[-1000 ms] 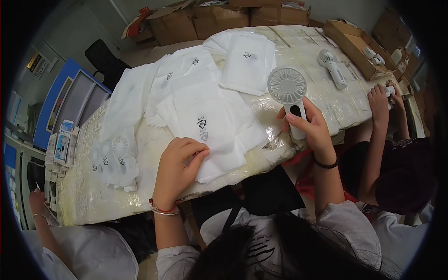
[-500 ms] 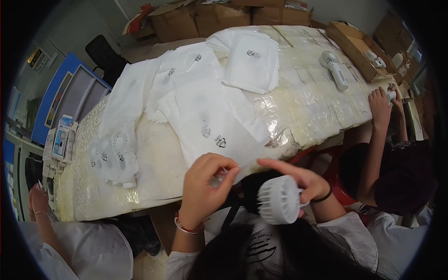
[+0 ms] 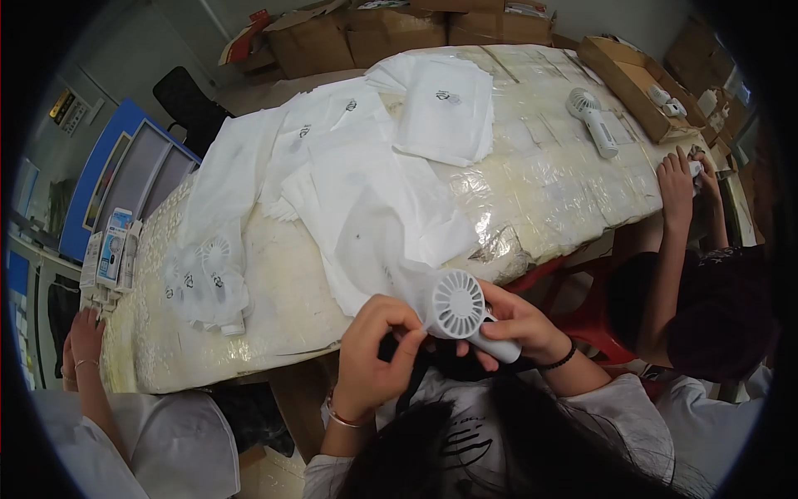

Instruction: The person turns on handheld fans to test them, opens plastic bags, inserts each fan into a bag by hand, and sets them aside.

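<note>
My right hand (image 3: pixel 532 333) is wrapped round the handle of a white handheld fan (image 3: pixel 458 303), its round grille tilted up at the table's front edge. Just left of the fan, my left hand (image 3: pixel 374 353) pinches the near edge of a thin white plastic bag (image 3: pixel 374 237), which bulges up off the pile. The fan's head is right at the bag's edge; whether it has entered the mouth I cannot tell. Beyond lie more flat bags and a stack of printed bags (image 3: pixel 445 108). At the left, several fans in bags (image 3: pixel 208 287) lie together.
The table (image 3: pixel 549 175) is wrapped in shiny film. Another white fan (image 3: pixel 593 123) lies at its right. An open cardboard box (image 3: pixel 636 91) stands beyond it. Small boxes (image 3: pixel 112 254) stand at the left edge. Co-workers sit on both sides; a co-worker's hand (image 3: pixel 677 187) is at the right.
My right hand has raised and turned the fan, bringing it left to the bag. My left hand still pinches the bag, whose upper layer has lifted. The left co-worker's hands moved up to the table.
</note>
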A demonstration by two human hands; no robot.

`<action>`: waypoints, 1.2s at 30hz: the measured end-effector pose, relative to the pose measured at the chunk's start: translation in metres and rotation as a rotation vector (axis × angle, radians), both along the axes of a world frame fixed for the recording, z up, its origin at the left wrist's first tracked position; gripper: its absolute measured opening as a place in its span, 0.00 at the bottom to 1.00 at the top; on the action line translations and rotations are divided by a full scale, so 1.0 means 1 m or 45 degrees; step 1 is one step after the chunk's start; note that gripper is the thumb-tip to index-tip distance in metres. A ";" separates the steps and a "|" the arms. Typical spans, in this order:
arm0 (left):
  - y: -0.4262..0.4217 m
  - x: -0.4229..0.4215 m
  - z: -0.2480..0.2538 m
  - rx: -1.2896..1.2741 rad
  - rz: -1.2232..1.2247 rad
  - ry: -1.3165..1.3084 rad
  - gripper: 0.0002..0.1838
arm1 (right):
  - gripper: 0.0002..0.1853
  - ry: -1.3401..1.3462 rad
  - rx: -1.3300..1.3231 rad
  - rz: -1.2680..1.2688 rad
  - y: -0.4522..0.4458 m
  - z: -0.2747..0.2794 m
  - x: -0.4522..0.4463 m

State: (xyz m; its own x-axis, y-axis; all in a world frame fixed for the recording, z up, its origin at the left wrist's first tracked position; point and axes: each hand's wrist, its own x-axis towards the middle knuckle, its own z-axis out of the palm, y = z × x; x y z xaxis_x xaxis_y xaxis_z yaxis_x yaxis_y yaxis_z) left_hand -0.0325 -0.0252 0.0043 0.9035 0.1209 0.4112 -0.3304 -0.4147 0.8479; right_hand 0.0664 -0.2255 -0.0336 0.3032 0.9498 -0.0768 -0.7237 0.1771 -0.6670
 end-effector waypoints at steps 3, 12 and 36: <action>-0.008 0.001 -0.004 0.342 0.188 -0.225 0.06 | 0.38 -0.059 -0.065 -0.208 0.006 0.008 -0.018; -0.022 0.002 -0.006 0.593 0.240 -0.460 0.08 | 0.30 -0.151 -0.036 -0.365 0.023 0.017 -0.035; 0.082 -0.019 -0.006 0.799 0.869 -0.157 0.03 | 0.28 -2.402 -1.459 -1.886 -0.079 0.039 0.219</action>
State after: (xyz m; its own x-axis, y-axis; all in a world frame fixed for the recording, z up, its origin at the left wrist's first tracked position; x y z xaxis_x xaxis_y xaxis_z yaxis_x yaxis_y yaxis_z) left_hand -0.0510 0.0567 -0.0021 0.6646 0.3324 0.6692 0.0807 -0.9223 0.3780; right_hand 0.2857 -0.3046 0.0058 0.6222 0.0848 0.7782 0.4534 -0.8495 -0.2699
